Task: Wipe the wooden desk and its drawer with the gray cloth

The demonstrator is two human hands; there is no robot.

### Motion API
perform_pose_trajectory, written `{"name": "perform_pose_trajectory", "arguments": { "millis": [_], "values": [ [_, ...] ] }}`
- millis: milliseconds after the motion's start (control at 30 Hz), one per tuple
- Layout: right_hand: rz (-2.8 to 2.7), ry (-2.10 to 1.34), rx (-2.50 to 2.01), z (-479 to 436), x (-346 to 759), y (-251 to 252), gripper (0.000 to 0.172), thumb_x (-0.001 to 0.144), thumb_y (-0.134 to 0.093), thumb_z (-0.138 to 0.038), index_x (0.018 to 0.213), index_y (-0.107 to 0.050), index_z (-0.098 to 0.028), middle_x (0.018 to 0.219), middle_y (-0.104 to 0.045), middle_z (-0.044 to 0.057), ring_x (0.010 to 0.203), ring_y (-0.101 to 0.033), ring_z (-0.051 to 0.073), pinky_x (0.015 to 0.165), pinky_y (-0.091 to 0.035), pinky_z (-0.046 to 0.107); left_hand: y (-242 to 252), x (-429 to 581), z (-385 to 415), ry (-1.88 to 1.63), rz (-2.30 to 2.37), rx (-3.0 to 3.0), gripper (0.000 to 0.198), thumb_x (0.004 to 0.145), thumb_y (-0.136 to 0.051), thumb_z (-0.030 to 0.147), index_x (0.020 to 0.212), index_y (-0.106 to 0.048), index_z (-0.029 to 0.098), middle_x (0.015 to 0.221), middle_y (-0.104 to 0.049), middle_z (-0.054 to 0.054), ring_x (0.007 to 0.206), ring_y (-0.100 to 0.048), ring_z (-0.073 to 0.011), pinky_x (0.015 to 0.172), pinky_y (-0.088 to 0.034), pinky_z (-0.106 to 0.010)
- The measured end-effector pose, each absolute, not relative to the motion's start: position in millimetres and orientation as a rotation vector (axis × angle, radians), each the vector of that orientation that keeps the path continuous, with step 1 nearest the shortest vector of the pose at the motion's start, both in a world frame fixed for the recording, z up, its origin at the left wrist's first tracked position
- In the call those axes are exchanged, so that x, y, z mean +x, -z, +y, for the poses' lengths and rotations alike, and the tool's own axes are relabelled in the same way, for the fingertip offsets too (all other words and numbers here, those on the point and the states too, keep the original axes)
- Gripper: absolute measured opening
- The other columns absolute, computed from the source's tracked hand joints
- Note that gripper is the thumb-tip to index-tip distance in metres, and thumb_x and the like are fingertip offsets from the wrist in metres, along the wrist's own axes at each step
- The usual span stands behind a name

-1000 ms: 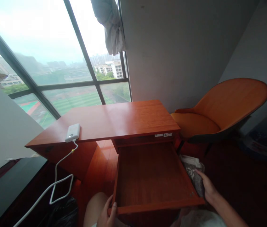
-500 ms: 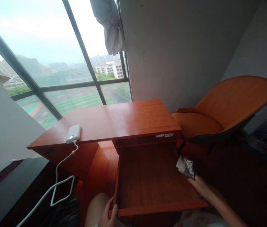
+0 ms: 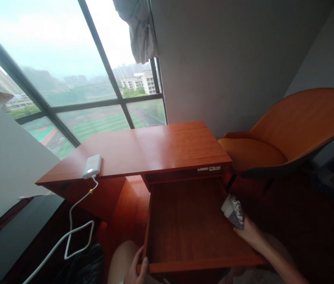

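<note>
A reddish-brown wooden drawer (image 3: pixel 190 221) is pulled out of the desk (image 3: pixel 155 148), its bottom bare. At the drawer's front left corner, my left hand (image 3: pixel 137 268) grips the edge, with the thumb on the near side and fingers around the side wall. My right hand (image 3: pixel 248 230) reaches over the right part of the drawer. A crumpled grey-and-white cloth (image 3: pixel 233 211) is held in it, against the drawer's right side wall. The fingers of that hand are partly hidden by the cloth.
A white power bank (image 3: pixel 92 166) lies on the desk's left part, with a white cable (image 3: pixel 71 221) hanging from it. To the right stands an orange chair (image 3: pixel 255 152). A dark flat-topped piece (image 3: pixel 22 232) is at the left, beside a black plastic bag (image 3: pixel 87 262).
My right hand and the cloth have shifted very slightly along the drawer's right side. My left hand stays on the corner. The view has turned a little.
</note>
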State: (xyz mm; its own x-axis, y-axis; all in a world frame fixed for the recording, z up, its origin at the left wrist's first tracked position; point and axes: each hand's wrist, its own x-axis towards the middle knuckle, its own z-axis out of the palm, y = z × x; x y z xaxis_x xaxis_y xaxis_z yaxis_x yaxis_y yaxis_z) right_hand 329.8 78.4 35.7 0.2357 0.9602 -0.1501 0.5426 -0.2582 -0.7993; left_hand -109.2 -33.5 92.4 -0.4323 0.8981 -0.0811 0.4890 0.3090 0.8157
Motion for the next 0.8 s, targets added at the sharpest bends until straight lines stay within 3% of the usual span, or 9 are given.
{"name": "perform_pose_trajectory", "arguments": {
  "millis": [100,233,367,467,533,600,700,800],
  "values": [
    [-1.180,-1.141,-1.797,89,334,-50,0.054,0.059,-0.060,-0.038,0.109,-0.057,-0.017,0.105,-0.072,0.010,0.106,-0.064,0.032,0.089,-0.049,0.039,-91,-109,-34,-1.000,2.043,1.217,0.050,0.080,-0.047,0.051,0.112,-0.064,0.017,0.108,-0.071,-0.010,0.111,-0.062,-0.0323,0.097,-0.049,-0.043],
    [-0.759,-1.549,-1.578,115,334,-68,0.034,0.070,-0.055,-0.044,0.087,-0.065,-0.016,0.073,-0.074,0.005,0.074,-0.069,0.026,0.070,-0.052,0.036,-93,-108,-34,-1.017,2.034,1.208,0.052,0.080,-0.047,0.051,0.112,-0.064,0.016,0.110,-0.071,-0.011,0.111,-0.062,-0.0320,0.095,-0.050,-0.042],
    [-0.563,-1.624,-1.542,150,331,-63,0.020,0.067,-0.058,-0.039,0.063,-0.065,-0.020,0.057,-0.070,0.005,0.054,-0.064,0.022,0.057,-0.049,0.033,-97,-106,-36,-1.008,2.024,1.211,0.052,0.080,-0.048,0.051,0.113,-0.064,0.016,0.111,-0.071,-0.010,0.112,-0.061,-0.0314,0.096,-0.050,-0.042],
    [-0.513,-1.637,-1.570,168,328,-57,0.020,0.066,-0.057,-0.037,0.055,-0.063,-0.022,0.052,-0.068,0.004,0.048,-0.061,0.022,0.053,-0.048,0.035,-98,-106,-36,-1.003,2.021,1.203,0.051,0.079,-0.048,0.052,0.112,-0.065,0.016,0.110,-0.071,-0.010,0.111,-0.062,-0.0311,0.096,-0.049,-0.041],
    [-0.555,-1.616,-1.551,171,325,-57,0.016,0.065,-0.058,-0.037,0.059,-0.064,-0.023,0.057,-0.070,0.004,0.054,-0.064,0.024,0.059,-0.051,0.037,-98,-107,-37,-1.006,2.017,1.199,0.050,0.079,-0.050,0.052,0.111,-0.066,0.016,0.110,-0.071,-0.011,0.111,-0.062,-0.0316,0.096,-0.049,-0.041],
    [-0.710,-1.539,-1.493,169,323,-59,0.014,0.062,-0.063,-0.034,0.069,-0.067,-0.023,0.073,-0.075,0.003,0.073,-0.068,0.026,0.074,-0.053,0.038,-99,-108,-37,-1.013,2.004,1.202,0.050,0.079,-0.051,0.052,0.110,-0.066,0.016,0.110,-0.071,-0.011,0.111,-0.062,-0.0318,0.097,-0.049,-0.041],
    [-0.959,-1.393,-1.464,160,320,-62,0.027,0.059,-0.067,-0.032,0.084,-0.070,-0.022,0.094,-0.076,0.005,0.101,-0.065,0.028,0.095,-0.046,0.038,-99,-108,-37,-1.027,1.977,1.206,0.050,0.079,-0.051,0.052,0.111,-0.066,0.017,0.111,-0.070,-0.010,0.112,-0.061,-0.0310,0.098,-0.048,-0.040],
    [-0.980,-1.356,-1.538,147,322,-63,0.035,0.059,-0.069,-0.036,0.091,-0.070,-0.021,0.098,-0.076,0.005,0.102,-0.065,0.029,0.098,-0.045,0.039,-96,-108,-37,-1.033,1.970,1.199,0.050,0.079,-0.050,0.052,0.111,-0.065,0.017,0.111,-0.070,-0.010,0.113,-0.061,-0.0307,0.099,-0.047,-0.041]
  ]
}}
